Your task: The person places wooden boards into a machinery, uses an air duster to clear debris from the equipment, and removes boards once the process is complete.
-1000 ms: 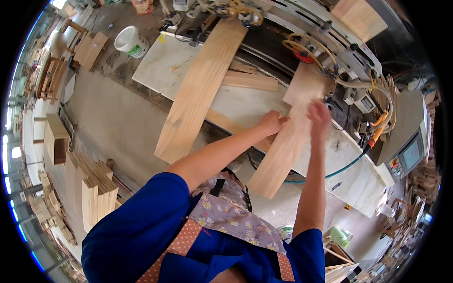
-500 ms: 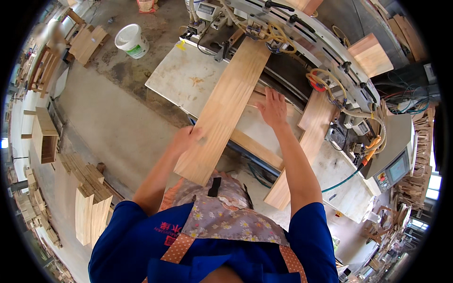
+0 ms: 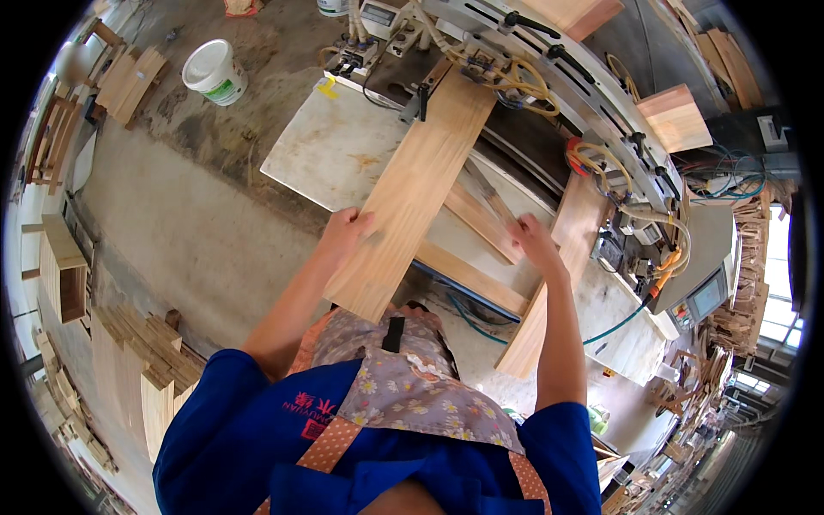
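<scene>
A long, wide wooden board [image 3: 416, 189] slants from the machine's clamps down toward my apron. My left hand [image 3: 346, 230] is closed on its left edge, thumb on the upper face. Off the board's right side, my right hand [image 3: 534, 242] is closed around the near end of a thin grey-brown strip [image 3: 489, 190]; its exact kind is unclear. Beneath the strip lies a narrow wooden piece [image 3: 482, 221] on the pale worktable [image 3: 318, 142]. A second long board [image 3: 562, 257] sits to the right of my right hand, its far end under the machine.
Across the back runs the machine beam [image 3: 566, 64] with clamps, black levers and yellowish hoses. A control panel [image 3: 699, 300] stands at the right. Another wooden bar [image 3: 472, 279] spans the table's front. A white bucket [image 3: 215, 73] and stacked boards [image 3: 142, 352] are on the left floor.
My right hand has gone from open over the table to closed on the thin strip, moving right and nearer. My left hand has shifted slightly up the board's edge.
</scene>
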The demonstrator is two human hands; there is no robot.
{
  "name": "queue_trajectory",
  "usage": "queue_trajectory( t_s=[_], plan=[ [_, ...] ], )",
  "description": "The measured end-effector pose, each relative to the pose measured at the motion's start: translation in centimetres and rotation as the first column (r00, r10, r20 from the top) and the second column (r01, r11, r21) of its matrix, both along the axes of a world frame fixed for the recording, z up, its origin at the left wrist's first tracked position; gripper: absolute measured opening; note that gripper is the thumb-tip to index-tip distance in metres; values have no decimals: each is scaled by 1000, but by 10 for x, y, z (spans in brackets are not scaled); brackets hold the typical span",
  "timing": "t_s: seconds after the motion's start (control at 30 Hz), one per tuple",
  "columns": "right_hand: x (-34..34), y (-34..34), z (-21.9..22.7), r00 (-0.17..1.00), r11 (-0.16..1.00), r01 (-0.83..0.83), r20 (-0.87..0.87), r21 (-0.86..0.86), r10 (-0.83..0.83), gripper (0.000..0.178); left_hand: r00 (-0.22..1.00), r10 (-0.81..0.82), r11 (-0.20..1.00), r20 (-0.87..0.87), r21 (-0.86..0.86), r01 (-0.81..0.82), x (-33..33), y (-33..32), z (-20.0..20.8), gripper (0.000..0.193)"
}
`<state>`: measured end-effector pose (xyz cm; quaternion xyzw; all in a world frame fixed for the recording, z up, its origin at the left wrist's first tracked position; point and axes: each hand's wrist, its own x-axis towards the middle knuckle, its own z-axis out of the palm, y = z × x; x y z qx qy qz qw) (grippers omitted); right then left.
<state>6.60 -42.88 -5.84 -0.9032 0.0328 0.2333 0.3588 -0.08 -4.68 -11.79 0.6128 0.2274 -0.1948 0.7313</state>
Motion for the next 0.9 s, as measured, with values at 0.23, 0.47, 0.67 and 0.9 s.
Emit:
queue_trajectory(
  t_s=[0.23, 0.47, 0.67, 0.9],
  plan=[
    [-92, -4, 21, 855, 363, 517, -446, 775, -265, 22, 994, 22, 995, -105, -95, -32, 12, 5, 29, 29],
    [-72, 97, 25, 876, 393, 466, -476, 793, -78, 21, 964, -228, 852, -136, 452, 265, 15, 20, 15, 42],
    [-30, 196, 10, 915, 560, 345, -404, 754, -19, 21, 984, 101, 887, 145, 435, -155, 6, 9, 59, 42],
    [-29, 225, -4, 998, 787, 22, 37, 617, -57, 25, 950, 311, 948, 33, 61, -312, 25, 18, 60, 24]
  ],
)
